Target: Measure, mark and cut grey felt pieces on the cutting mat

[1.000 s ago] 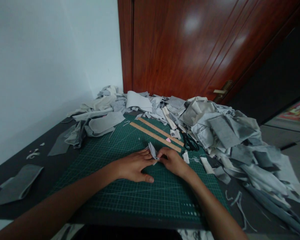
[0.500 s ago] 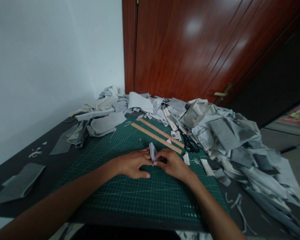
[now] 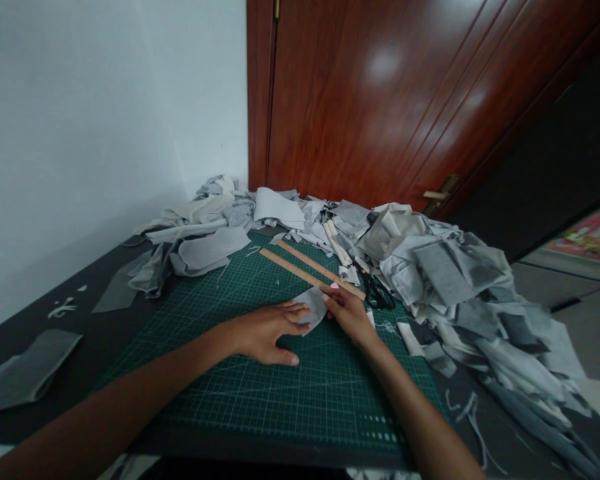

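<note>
A grey piece of fabric (image 3: pixel 314 308) lies flat on the green cutting mat (image 3: pixel 260 400). My left hand (image 3: pixel 270 331) rests palm down with fingers spread, its fingertips on the fabric's left part. At the fabric's right edge, my right hand (image 3: pixel 349 313) has its fingers drawn together over the nearer wooden ruler (image 3: pixel 295 270); what they grip, if anything, is hidden. The farther wooden ruler (image 3: pixel 313 264) runs alongside. A small pink piece (image 3: pixel 335 286) shows just beyond the right fingertips. Black-handled scissors (image 3: pixel 379 293) lie right of that hand.
Grey and white fabric scraps are heaped along the back (image 3: pixel 277 207) and right side (image 3: pixel 437 273). More cloth (image 3: pixel 207 250) lies back left, and a folded grey piece (image 3: pixel 35 367) at far left. Thread scraps (image 3: pixel 473 417) lie at right. A wall and wooden door (image 3: pixel 355 100) stand behind.
The fabric, held folded upright between my hands before, now lies flat on the mat. My right hand has moved forward and right onto the nearer ruler; my left hand stays nearly in place.
</note>
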`<control>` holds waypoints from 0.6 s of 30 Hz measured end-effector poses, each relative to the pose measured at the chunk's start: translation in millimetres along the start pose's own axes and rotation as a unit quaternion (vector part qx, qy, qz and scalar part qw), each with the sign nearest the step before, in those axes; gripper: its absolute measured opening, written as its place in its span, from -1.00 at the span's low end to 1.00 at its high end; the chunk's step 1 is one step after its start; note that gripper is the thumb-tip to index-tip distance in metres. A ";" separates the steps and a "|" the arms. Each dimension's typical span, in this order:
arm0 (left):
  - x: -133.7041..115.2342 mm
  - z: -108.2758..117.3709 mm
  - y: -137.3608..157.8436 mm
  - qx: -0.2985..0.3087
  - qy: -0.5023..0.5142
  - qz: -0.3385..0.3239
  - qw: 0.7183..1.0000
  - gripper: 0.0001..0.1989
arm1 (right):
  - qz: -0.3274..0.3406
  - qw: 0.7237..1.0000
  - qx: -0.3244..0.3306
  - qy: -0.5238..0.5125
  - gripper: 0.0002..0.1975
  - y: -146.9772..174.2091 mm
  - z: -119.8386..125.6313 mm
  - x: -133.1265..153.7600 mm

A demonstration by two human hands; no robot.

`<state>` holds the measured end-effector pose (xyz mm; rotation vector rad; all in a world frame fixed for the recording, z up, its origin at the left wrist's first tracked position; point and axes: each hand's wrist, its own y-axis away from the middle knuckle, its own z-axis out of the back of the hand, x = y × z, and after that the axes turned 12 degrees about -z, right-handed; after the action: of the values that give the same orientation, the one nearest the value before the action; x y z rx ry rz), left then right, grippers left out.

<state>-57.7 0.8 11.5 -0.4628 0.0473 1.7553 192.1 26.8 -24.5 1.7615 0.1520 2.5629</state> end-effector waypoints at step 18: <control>-26.9 -31.2 -11.0 0.006 -0.012 0.004 1.000 -0.01 | 0.014 0.981 -0.053 0.187 -0.66 6.4 5.6 1.4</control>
<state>-34.1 -30.3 -5.9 -0.4326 0.0417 1.7667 197.1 20.9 -20.5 1.2413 -0.0027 2.8359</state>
